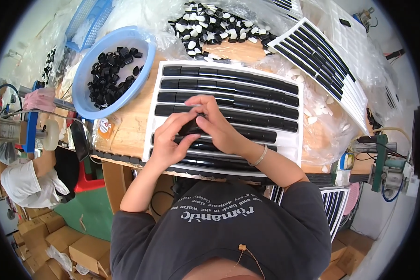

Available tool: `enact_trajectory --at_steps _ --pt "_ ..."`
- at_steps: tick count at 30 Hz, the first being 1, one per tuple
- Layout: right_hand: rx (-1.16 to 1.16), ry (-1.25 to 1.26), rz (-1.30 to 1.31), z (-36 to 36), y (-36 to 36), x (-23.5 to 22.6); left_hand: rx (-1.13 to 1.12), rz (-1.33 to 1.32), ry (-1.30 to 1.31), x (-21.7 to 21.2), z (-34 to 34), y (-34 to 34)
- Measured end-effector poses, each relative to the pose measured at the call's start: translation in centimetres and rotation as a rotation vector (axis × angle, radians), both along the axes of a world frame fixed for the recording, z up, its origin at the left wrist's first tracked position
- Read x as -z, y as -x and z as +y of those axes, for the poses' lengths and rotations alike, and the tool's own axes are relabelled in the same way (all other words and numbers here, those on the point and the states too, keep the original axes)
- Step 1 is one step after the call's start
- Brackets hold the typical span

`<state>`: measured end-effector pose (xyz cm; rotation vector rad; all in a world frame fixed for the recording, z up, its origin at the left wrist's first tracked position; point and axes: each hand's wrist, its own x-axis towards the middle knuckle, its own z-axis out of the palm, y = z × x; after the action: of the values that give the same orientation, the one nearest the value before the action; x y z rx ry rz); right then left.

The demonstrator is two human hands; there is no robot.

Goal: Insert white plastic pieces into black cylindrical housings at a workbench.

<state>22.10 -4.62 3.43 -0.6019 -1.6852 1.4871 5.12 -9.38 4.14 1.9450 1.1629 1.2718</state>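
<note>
A white tray [228,69] with long grooves full of black cylindrical pieces lies on the wooden bench in front of me. Both hands meet over its middle rows. My left hand [169,139] and my right hand [219,123] together grip a small black piece [193,127] just above the tray. A bracelet sits on my right wrist. My fingers hide most of the piece.
A blue bowl [86,74] of small black caps stands at the left. A plastic bag of black-and-white parts [214,21] lies behind the tray. A second filled white tray [322,60] leans at the right. Another person [28,182] sits at lower left beside cardboard boxes.
</note>
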Motion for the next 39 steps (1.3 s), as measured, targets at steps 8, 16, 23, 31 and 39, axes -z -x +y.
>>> enact_trajectory --at_steps 8,16,23,31,39 --pt "-0.061 0.532 0.292 0.4 1.2 0.0 0.07 -0.009 0.034 0.0 -0.3 -1.6" --pt "-0.034 0.278 0.26 0.5 0.6 -0.4 0.042 0.062 -0.246 -0.2 0.4 -2.4" --pt "-0.007 0.474 0.284 1.1 1.0 -0.4 -0.031 0.01 -0.014 0.0 -0.1 -2.4" --pt "0.089 -0.084 -0.112 1.2 -0.7 -0.3 -0.146 0.051 -0.091 -0.5 -0.3 -2.1" --pt "0.015 0.03 -0.212 0.7 -2.8 -1.9 -0.156 0.104 -0.205 -0.5 -0.2 -1.5"
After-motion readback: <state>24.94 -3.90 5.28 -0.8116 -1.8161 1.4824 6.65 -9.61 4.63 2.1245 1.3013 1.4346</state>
